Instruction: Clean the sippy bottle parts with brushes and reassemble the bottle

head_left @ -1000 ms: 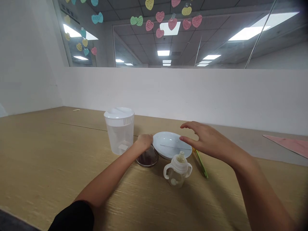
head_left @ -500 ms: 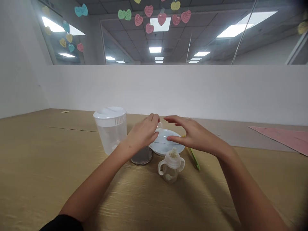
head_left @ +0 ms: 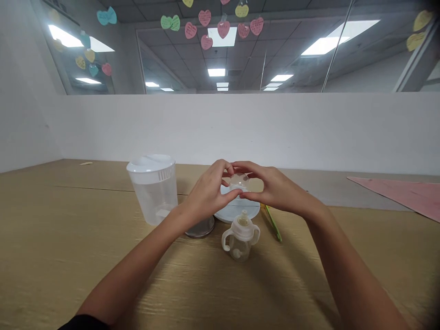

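Note:
Both my hands are raised above a white plate point(head_left: 252, 211) and meet around a small clear plastic cap point(head_left: 239, 181). My left hand point(head_left: 208, 192) pinches the cap from the left, and my right hand point(head_left: 271, 187) pinches it from the right. Below them a small baby bottle point(head_left: 239, 238) with two handles and a teat stands upright on the wooden table point(head_left: 85, 247). A round metal lid or dish point(head_left: 201, 228) lies just left of the plate, partly hidden by my left wrist.
A clear plastic pitcher point(head_left: 153, 188) with a white lid stands left of my hands. A green stick-like tool point(head_left: 273, 223) lies right of the plate. A pink sheet point(head_left: 405, 195) lies at the far right. A white partition wall runs behind the table.
My left hand lifted off the metal dish, and both hands rose and came together on the clear cap above the plate. The view shifted slightly, so objects sit further left.

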`<action>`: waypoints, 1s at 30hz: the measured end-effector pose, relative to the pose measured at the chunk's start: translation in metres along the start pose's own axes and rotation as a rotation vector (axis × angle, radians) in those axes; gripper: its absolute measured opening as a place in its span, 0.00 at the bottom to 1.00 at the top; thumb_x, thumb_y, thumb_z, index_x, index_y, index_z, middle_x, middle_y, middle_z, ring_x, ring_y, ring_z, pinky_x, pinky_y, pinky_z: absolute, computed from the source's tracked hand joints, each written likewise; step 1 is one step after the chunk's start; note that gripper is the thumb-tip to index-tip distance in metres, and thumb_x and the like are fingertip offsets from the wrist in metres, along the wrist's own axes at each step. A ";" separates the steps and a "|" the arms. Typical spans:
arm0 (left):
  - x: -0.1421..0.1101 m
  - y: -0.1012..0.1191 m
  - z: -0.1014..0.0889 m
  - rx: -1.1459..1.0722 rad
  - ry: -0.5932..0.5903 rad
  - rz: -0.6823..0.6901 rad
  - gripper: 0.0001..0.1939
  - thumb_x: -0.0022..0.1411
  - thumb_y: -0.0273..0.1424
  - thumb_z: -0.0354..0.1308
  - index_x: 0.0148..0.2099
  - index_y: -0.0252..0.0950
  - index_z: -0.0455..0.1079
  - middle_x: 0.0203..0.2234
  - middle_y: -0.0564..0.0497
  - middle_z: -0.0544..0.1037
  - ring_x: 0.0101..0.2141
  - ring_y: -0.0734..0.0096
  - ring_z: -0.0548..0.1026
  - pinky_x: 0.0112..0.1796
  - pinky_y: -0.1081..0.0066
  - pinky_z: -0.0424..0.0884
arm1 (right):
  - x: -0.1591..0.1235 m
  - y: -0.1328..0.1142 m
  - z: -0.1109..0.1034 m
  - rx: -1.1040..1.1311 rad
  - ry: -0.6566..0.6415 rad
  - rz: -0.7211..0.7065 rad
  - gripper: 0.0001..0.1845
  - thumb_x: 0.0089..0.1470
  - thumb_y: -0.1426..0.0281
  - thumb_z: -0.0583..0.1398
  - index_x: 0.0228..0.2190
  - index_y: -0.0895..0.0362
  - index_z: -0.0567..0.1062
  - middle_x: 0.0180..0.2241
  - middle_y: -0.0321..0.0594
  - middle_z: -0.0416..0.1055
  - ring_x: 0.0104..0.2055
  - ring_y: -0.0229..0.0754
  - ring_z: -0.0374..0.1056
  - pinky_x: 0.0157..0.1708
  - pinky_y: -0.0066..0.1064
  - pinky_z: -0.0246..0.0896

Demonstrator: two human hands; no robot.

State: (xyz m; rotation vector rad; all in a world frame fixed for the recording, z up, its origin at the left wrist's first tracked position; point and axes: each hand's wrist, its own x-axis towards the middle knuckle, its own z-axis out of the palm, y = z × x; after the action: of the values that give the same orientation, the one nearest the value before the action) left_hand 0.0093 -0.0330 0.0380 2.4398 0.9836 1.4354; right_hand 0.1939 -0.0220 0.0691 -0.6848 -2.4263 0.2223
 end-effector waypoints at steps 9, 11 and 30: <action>-0.008 0.001 -0.001 0.003 -0.508 -0.172 0.42 0.45 0.43 0.62 0.59 0.40 0.47 0.53 0.43 0.62 0.51 0.55 0.64 0.46 0.58 0.64 | -0.001 0.006 0.001 -0.152 -0.104 0.196 0.24 0.43 0.58 0.61 0.44 0.52 0.71 0.40 0.41 0.66 0.40 0.45 0.63 0.36 0.34 0.60; -0.008 -0.003 0.005 0.000 -0.581 -0.176 0.42 0.45 0.43 0.63 0.59 0.39 0.50 0.51 0.44 0.65 0.50 0.54 0.65 0.46 0.59 0.64 | 0.000 0.006 0.001 -0.160 -0.155 0.250 0.22 0.43 0.55 0.60 0.39 0.53 0.73 0.38 0.42 0.66 0.39 0.45 0.63 0.34 0.33 0.59; -0.005 -0.015 0.015 -0.032 -0.724 -0.273 0.34 0.41 0.39 0.65 0.50 0.36 0.59 0.32 0.51 0.73 0.32 0.65 0.72 0.30 0.70 0.65 | -0.002 0.001 0.003 -0.087 -0.357 0.363 0.20 0.41 0.53 0.60 0.33 0.54 0.73 0.30 0.37 0.70 0.29 0.38 0.62 0.25 0.28 0.52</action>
State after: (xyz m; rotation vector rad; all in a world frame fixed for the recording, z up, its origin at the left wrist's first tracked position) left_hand 0.0135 -0.0214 0.0199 2.3743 1.0251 0.4095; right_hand 0.1940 -0.0218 0.0656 -1.2150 -2.6392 0.4165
